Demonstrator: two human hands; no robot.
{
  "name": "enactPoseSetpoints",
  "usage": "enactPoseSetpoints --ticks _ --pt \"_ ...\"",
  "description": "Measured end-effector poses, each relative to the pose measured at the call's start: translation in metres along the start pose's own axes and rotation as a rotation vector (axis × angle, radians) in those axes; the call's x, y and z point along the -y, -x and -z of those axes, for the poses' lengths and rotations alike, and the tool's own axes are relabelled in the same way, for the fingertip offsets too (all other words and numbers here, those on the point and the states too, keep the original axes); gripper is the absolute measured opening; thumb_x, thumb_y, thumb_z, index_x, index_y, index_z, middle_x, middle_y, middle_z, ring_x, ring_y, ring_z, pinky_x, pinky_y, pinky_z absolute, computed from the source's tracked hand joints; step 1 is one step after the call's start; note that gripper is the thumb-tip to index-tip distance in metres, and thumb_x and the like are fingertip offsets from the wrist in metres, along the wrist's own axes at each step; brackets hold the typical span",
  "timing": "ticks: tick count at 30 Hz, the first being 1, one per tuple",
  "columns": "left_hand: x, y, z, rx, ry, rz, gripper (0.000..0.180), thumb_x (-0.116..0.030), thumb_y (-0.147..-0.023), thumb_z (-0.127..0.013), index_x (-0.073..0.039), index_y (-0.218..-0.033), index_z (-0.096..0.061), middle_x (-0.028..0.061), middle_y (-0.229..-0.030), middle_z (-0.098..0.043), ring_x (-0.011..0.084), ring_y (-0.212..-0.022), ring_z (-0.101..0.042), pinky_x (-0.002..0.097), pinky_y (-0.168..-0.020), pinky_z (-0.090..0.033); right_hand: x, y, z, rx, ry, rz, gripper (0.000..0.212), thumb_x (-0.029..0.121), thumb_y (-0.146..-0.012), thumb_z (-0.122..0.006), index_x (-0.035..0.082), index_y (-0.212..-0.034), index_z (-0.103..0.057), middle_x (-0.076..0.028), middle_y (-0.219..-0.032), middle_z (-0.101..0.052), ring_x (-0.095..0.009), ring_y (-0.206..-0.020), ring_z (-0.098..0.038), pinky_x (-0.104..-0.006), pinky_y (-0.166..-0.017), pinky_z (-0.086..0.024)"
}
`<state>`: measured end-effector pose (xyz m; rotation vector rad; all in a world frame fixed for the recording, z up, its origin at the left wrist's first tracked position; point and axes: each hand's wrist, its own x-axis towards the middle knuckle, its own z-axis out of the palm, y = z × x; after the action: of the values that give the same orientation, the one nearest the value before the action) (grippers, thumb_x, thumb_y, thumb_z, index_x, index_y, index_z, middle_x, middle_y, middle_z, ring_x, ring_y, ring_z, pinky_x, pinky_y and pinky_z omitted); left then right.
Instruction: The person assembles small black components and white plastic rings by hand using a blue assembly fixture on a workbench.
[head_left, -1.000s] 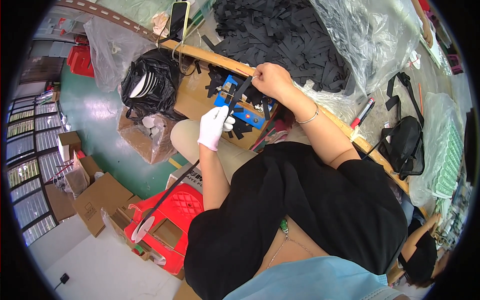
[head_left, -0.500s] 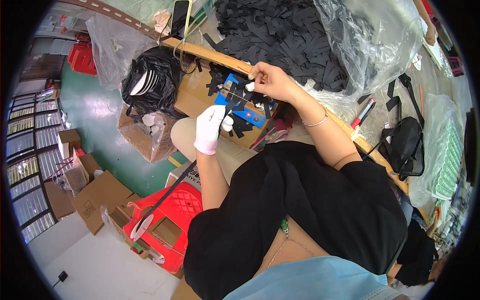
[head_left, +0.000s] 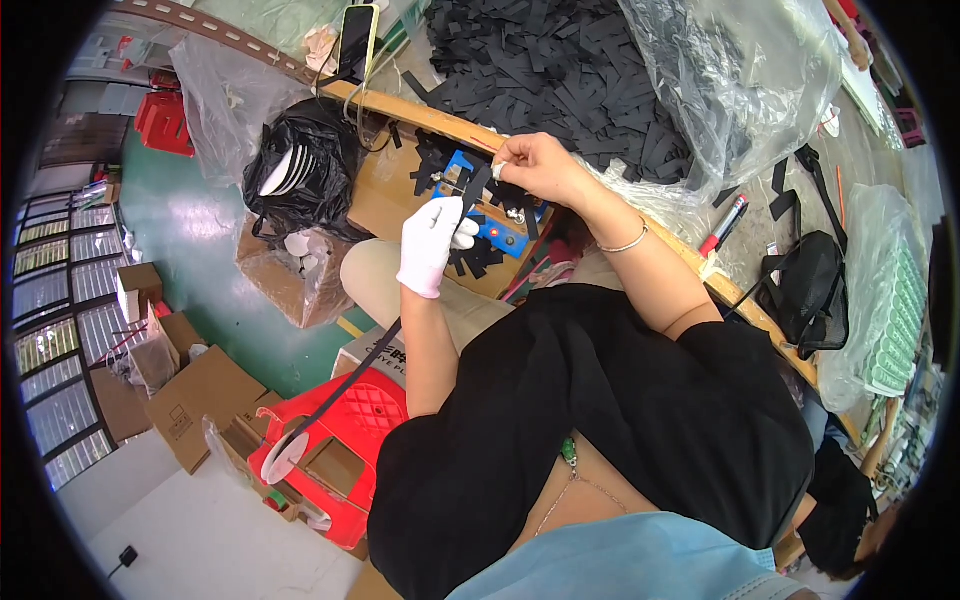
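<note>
My left hand, in a white glove, is closed on a black strap and holds its end up over a blue device. The strap runs down past my left forearm to a reel with a white disc by a red plastic stool. My right hand is bare but for a white covering on the thumb. Its thumb and finger are pinched at the strap's upper end. A thin rod or wire crosses the blue device. Short black strap pieces lie around it.
Beyond a wooden edge lies a large heap of cut black pieces, partly under clear plastic. A red marker and black bag lie on the right. On the left are a black plastic bag and an open carton.
My left hand has moved slightly up and right, raising the strap's end. My right hand has shifted slightly down and left, and its fingers now meet the strap.
</note>
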<state>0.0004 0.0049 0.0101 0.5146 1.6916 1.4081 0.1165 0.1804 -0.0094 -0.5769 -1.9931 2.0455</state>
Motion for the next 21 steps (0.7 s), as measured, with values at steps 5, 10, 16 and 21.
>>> enactPoseSetpoints --ticks 5,10,16,21 --pt "0.014 0.002 0.019 0.022 -0.13 0.119 0.027 -0.025 -0.089 -0.055 0.001 -0.09 -0.062 0.0061 -0.068 -0.062 0.0086 -0.052 -0.055 0.0196 -0.05 -0.043 0.011 -0.004 0.005 -0.333 0.61 -0.071 0.016 0.018 -0.068 -0.062 0.005 -0.075 -0.065 -0.01 -0.068 -0.062 -0.027 -0.068 -0.061 -0.0358 -0.063 -0.047" --pt "0.028 -0.002 0.025 -0.007 -0.095 0.128 0.028 -0.026 -0.089 -0.055 0.001 -0.088 -0.062 0.006 -0.066 -0.061 0.0089 -0.051 -0.054 0.02 -0.05 -0.043 0.011 -0.008 0.0 -0.339 0.731 -0.06 0.015 0.019 -0.069 -0.06 0.005 -0.074 -0.065 -0.011 -0.071 -0.063 -0.03 -0.074 -0.062 -0.04 -0.066 -0.048" --pt "0.039 -0.013 0.023 -0.03 -0.07 0.15 0.028 -0.026 -0.089 -0.055 0.001 -0.087 -0.063 0.0061 -0.066 -0.061 0.009 -0.05 -0.053 0.0206 -0.048 -0.043 0.007 -0.01 -0.004 -0.372 0.796 -0.024 0.014 0.018 -0.07 -0.06 0.006 -0.074 -0.064 -0.013 -0.075 -0.063 -0.031 -0.076 -0.061 -0.0409 -0.069 -0.048" --pt "0.039 -0.009 0.024 -0.061 -0.083 0.142 0.027 -0.024 -0.09 -0.053 0.002 -0.087 -0.062 0.0056 -0.066 -0.061 0.0087 -0.05 -0.053 0.0203 -0.049 -0.043 0.008 -0.008 -0.003 -0.331 0.771 -0.019 0.014 0.017 -0.07 -0.061 0.005 -0.077 -0.064 -0.012 -0.074 -0.063 -0.031 -0.075 -0.061 -0.0407 -0.069 -0.048"
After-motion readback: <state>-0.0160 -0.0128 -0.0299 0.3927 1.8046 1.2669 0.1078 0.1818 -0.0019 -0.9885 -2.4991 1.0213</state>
